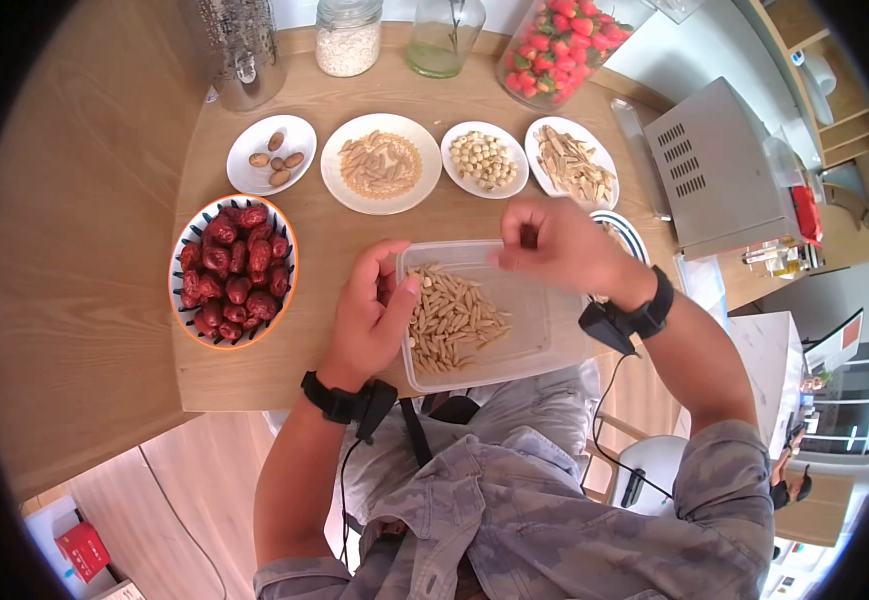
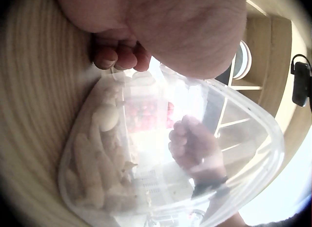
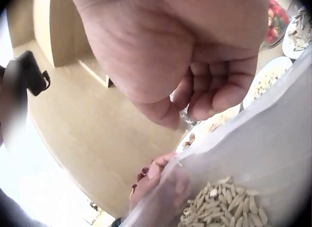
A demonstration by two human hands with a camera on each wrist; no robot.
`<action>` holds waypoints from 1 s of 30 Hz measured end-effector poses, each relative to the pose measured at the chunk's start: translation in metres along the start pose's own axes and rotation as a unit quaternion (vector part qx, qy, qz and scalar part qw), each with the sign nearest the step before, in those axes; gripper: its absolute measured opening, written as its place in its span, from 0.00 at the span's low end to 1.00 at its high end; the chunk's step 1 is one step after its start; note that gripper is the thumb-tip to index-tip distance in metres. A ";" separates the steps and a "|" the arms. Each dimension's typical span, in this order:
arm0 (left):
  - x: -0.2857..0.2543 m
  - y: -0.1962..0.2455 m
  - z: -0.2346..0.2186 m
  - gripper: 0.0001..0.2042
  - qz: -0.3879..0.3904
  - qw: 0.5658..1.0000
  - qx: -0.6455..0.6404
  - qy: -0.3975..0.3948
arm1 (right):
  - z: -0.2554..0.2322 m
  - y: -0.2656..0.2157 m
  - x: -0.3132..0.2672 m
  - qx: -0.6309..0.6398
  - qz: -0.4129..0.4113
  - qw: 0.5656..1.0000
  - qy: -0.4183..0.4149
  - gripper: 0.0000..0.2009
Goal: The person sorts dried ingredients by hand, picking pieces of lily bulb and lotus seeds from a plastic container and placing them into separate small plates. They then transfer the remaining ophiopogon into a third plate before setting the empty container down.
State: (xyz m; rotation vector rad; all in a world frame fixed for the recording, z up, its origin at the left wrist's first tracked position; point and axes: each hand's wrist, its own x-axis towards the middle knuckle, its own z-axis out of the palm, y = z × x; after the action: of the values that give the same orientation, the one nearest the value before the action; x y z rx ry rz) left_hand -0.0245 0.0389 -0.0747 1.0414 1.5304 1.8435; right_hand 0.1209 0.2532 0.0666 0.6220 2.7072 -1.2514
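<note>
A clear plastic box (image 1: 575, 345) stands at the table's front edge, its left part covered by pale, tapered dried pieces (image 1: 455, 315). Among them lie a few round cream seeds (image 2: 106, 117), near the left wall. My left hand (image 1: 370, 315) grips the box's left rim, thumb on the inner side. Above the box's far right part hangs my right hand (image 1: 563, 243), fingers and thumb curled. In the right wrist view, a gap shows between its thumb and fingertips (image 3: 225, 97), and no held thing is visible.
Along the back stand plates of brown nuts (image 1: 300, 160), pale slices (image 1: 382, 165), cream seeds (image 1: 485, 160) and dried strips (image 1: 575, 165). A bowl of red dates (image 1: 235, 272) is left; a striped dish (image 1: 630, 228) lies behind my right hand. Jars (image 1: 348, 45) and a grey appliance (image 1: 720, 170) stand beyond.
</note>
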 end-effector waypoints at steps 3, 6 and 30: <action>-0.001 -0.004 0.000 0.18 0.004 1.000 -0.004 -0.001 | 0.020 -0.008 -0.014 -0.062 -0.012 0.997 -0.032 0.08; 0.000 0.000 0.000 0.18 0.001 1.000 -0.006 -0.004 | 0.035 -0.006 -0.021 -0.083 0.005 0.995 -0.055 0.10; 0.000 0.002 0.001 0.17 0.001 1.000 0.008 0.001 | 0.096 -0.009 -0.018 -0.030 -0.042 0.986 -0.158 0.23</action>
State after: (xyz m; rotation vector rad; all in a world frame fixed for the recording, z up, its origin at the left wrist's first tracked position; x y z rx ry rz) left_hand -0.0235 0.0389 -0.0728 1.0486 1.5487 1.8375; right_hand 0.1255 0.1704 0.0139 0.2760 2.5163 -1.1660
